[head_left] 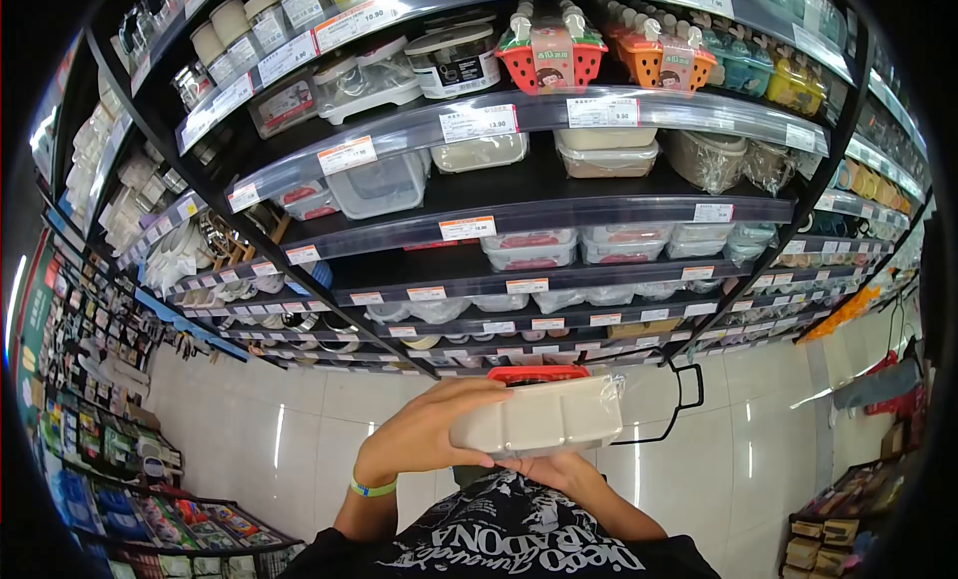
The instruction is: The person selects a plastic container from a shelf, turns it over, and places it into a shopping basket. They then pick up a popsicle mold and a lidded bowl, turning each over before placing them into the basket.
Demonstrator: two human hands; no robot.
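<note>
head-worn view, facing forward and down

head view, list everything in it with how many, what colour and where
cream container: one, film-wrapped, at the hands
red item: one, partly hidden behind it
wire handle: one, black, beyond its right end
shelves: many, black, ahead
price labels: many, white and orange, shelf edges
watermelon-pattern tubs: several, red and orange, upper shelf
clear box: one, pale, middle shelf, left
beige boxes: several, middle shelf
other goods: too many to count, mixed colours, both sides
floor: one, pale tiles, below
shirt: one, black with white print, bottom
wristband: one, yellow-green, left wrist
left hand: one, gripping the container
right hand: one, beneath it
</note>
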